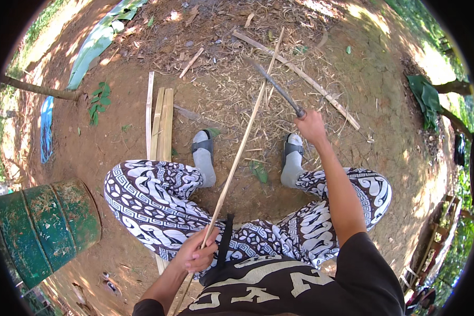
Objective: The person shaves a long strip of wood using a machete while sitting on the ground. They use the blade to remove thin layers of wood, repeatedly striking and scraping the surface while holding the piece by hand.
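Observation:
My left hand is closed around a long, thin bamboo strip near my lap. The strip runs slantwise from below my left hand, up between my feet, to the litter of shavings ahead. My right hand grips the handle of a long-bladed knife, held out past my right foot. Its dark blade points up and left, and its far part crosses the strip near the strip's far end. I cannot tell whether the blade touches the strip.
Flat bamboo slats lie left of my feet. Another long slat lies across the scattered shavings ahead. A rusty green drum stands at left, near a blue plastic piece. A banana leaf lies far left.

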`<state>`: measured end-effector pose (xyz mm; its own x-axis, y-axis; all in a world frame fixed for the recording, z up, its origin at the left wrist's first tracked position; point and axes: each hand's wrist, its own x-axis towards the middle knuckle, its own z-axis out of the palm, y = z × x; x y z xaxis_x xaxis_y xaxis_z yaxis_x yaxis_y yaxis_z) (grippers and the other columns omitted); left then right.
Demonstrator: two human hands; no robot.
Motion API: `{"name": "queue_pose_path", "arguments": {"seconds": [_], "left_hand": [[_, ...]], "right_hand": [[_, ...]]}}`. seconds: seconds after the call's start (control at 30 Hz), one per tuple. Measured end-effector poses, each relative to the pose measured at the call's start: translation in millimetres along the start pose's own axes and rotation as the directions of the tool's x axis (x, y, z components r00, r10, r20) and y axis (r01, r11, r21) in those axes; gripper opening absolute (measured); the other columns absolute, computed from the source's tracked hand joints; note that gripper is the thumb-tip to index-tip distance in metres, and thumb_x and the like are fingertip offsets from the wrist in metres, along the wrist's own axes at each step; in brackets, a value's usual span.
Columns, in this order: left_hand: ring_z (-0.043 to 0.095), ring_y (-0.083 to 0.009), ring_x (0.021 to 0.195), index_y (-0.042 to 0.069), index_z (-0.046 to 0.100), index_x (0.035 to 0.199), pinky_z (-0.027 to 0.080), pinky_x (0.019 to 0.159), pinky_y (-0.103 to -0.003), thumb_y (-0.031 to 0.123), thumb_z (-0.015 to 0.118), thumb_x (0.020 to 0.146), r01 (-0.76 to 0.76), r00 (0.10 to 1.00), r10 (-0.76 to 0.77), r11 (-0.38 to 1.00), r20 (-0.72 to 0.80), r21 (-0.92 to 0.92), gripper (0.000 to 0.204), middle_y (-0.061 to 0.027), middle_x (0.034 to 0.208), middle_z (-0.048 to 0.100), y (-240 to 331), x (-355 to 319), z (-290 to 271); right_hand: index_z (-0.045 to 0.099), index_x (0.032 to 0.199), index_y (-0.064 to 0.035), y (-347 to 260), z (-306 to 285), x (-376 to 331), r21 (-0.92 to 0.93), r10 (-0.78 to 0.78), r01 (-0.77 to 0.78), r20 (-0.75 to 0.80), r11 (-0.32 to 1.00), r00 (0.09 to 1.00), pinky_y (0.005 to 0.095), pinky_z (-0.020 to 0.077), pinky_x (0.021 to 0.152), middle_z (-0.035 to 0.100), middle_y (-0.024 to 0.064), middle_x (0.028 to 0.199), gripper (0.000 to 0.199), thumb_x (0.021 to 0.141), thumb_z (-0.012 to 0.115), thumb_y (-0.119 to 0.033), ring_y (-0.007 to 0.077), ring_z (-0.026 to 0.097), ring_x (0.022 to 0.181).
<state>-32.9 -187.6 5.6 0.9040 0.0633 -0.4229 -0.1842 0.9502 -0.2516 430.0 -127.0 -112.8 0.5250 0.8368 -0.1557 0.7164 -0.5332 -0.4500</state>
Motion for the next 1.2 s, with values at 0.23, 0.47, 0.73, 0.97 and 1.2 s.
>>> {"name": "queue_pose_path", "arguments": {"seconds": [0.23,0.47,0.73,0.97,1.2], "left_hand": [[0.029,-0.0061,0.027,0.008,0.041,0.091,0.024,0.021,-0.021,0.039,0.028,0.109,0.110,0.972,-0.093,0.992,-0.217,0.067,0.038,-0.0002,0.050,0.037,-39.1,-86.2,-8.5],[0.026,-0.0054,0.028,0.008,0.043,0.094,0.022,0.023,-0.022,0.039,0.031,0.109,0.169,0.906,-0.095,0.975,-0.412,0.146,0.037,0.0006,0.052,0.035,-57.3,-120.9,-19.3],[0.031,-0.0079,0.029,0.008,0.043,0.092,0.027,0.025,-0.024,0.043,0.032,0.108,0.065,0.925,0.122,0.883,-0.361,0.465,0.040,-0.0010,0.053,0.038,-11.6,-47.2,16.4],[0.041,-0.0091,0.035,0.007,0.041,0.094,0.035,0.034,-0.024,0.039,0.029,0.109,-0.006,0.830,0.538,0.272,-0.147,0.962,0.037,-0.0006,0.059,0.044,34.5,39.0,69.4],[0.041,-0.0071,0.041,0.003,0.052,0.110,0.036,0.038,-0.022,0.037,0.027,0.110,-0.085,0.793,0.608,0.168,-0.035,0.982,0.042,-0.0016,0.068,0.048,41.5,60.7,95.0]], "right_hand": [[0.074,0.098,-0.0102,28.7,-23.7,39.0,-0.201,0.177,-0.181,-0.039,0.963,0.983,0.0510,0.0536,0.085,0.071,0.0228,0.095,0.027,0.081,0.059,-0.026,0.0414,0.067,0.097],[0.070,0.103,0.0072,66.5,-11.6,60.9,-0.069,0.348,-0.361,-0.144,0.930,0.926,0.0499,0.0491,0.096,0.067,0.0320,0.106,0.046,0.087,0.050,-0.032,0.0459,0.064,0.107],[0.069,0.082,0.0047,-19.5,-0.3,44.1,0.355,0.395,-0.367,-0.008,0.860,0.918,0.0452,0.0511,0.076,0.068,0.0255,0.079,0.034,0.083,0.057,-0.028,0.0377,0.068,0.082],[0.055,0.061,-0.0007,-127.1,-74.5,-8.8,0.406,0.099,-0.085,-0.013,0.910,0.995,0.0395,0.0432,0.056,0.056,0.0113,0.057,0.026,0.077,0.061,-0.021,0.0216,0.054,0.053],[0.054,0.065,0.0020,-145.5,-121.4,-67.6,0.268,-0.096,0.108,-0.056,0.957,0.994,0.0410,0.0432,0.055,0.052,0.0133,0.054,0.030,0.078,0.068,-0.021,0.0240,0.051,0.051]]}}
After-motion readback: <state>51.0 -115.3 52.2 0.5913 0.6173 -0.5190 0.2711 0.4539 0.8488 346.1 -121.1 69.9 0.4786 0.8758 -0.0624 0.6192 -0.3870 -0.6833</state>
